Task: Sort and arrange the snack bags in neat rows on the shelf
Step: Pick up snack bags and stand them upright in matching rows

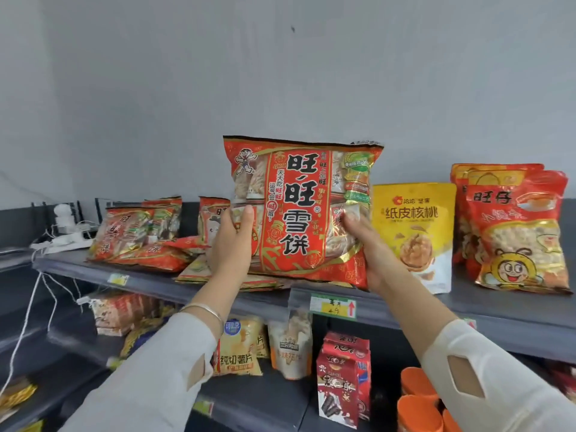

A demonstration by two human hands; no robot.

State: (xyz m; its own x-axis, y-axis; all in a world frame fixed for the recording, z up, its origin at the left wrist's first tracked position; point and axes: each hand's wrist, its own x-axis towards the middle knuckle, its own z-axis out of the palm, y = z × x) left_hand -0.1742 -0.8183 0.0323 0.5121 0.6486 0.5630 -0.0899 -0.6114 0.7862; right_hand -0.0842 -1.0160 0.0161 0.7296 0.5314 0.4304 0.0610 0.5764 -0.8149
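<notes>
You have the big red rice-cracker bag upright between both hands over the middle of the shelf, near its front edge. I cannot tell whether its bottom seam touches the flat bags under it.

Your left hand grips the lower left side, thumb on the front and the other fingers hidden behind. Your right hand grips the lower right corner the same way.

Expect it to be light, puffy and crackly. The glossy film looks slippery, and the crackers would likely break under a hard squeeze. Hold it by the side edges or the sealed seams, not across the middle.

Its clear panels show pale round crackers in small inner packets.

- **Right of it:** a yellow walnut pouch stands just beside it. The pouch is opaque, so its fill is hidden.
- **Right end of the shelf:** red bags stand upright, and small pale balls show through their windows.
- **Left end of the shelf:** a loose pile of matching red bags leans and lies flat, so that group probably needs straightening.
</notes>
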